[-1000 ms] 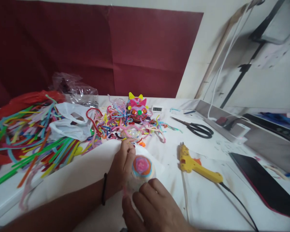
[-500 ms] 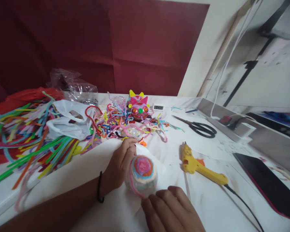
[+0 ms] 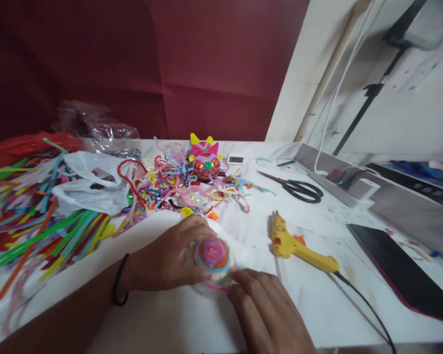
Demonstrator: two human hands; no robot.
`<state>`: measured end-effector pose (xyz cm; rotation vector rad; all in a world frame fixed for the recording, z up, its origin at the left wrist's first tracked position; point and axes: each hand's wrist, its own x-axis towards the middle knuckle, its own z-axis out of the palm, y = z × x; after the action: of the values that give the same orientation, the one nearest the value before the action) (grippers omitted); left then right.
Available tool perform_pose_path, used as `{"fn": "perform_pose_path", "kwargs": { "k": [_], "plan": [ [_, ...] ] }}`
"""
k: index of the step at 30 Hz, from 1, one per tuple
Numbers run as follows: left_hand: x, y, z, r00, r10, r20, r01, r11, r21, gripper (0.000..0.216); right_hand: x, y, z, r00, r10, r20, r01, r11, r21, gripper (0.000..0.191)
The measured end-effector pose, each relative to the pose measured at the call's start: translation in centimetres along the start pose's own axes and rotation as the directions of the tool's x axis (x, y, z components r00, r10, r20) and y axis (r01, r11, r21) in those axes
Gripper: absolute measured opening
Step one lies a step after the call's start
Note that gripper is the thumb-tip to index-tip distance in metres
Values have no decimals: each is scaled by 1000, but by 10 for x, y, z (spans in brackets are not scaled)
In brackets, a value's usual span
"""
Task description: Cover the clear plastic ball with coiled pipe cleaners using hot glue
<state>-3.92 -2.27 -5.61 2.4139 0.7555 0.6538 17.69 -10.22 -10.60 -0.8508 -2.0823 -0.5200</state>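
A round ball (image 3: 213,256) wound with coloured pipe cleaners, with pink, blue and orange rings on top, sits on a white sheet (image 3: 158,236) near the table's front edge. My left hand (image 3: 170,255) curls round its left side, fingers closed on it. My right hand (image 3: 269,314) comes in from below right, its fingertips pressed against the ball's lower right side, where a pink strand runs.
A heap of straight pipe cleaners (image 3: 33,206) lies at left beside a white plastic bag (image 3: 84,187). Tangled pieces (image 3: 177,182) surround a pink cat-like figure (image 3: 205,160). A yellow glue gun (image 3: 299,248), scissors (image 3: 299,187), a dark tablet (image 3: 395,265) and a power strip (image 3: 350,184) lie at right.
My left hand has slid lower and further round the ball. My right hand has moved up until its fingertips touch the ball. The view has shifted slightly.
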Motion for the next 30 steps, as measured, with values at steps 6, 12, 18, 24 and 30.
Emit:
{"fn": "perform_pose_path", "kwargs": {
  "k": [6, 12, 18, 24, 30],
  "plan": [
    [-2, 6, 12, 999, -4, -35, 10, 987, 160, 58, -3, -1, -2, 992, 105, 66, -111, 990, 92, 21],
    [-9, 1, 22, 996, -11, -83, 28, 979, 203, 67, -8, 1, 1, 977, 174, 125, -199, 952, 234, 28],
    [-11, -2, 34, 990, -62, -125, 76, 990, 117, 58, -10, -2, 7, 932, 284, 223, -349, 869, 350, 35],
    [-13, -6, 43, 981, -144, -133, 147, 989, 13, 57, -7, -2, 8, 910, 328, 252, -405, 828, 388, 35],
    [-13, -5, 45, 976, -190, -108, 183, 980, -76, 55, -1, 4, 7, 921, 306, 240, -375, 865, 334, 20]
  ]
}}
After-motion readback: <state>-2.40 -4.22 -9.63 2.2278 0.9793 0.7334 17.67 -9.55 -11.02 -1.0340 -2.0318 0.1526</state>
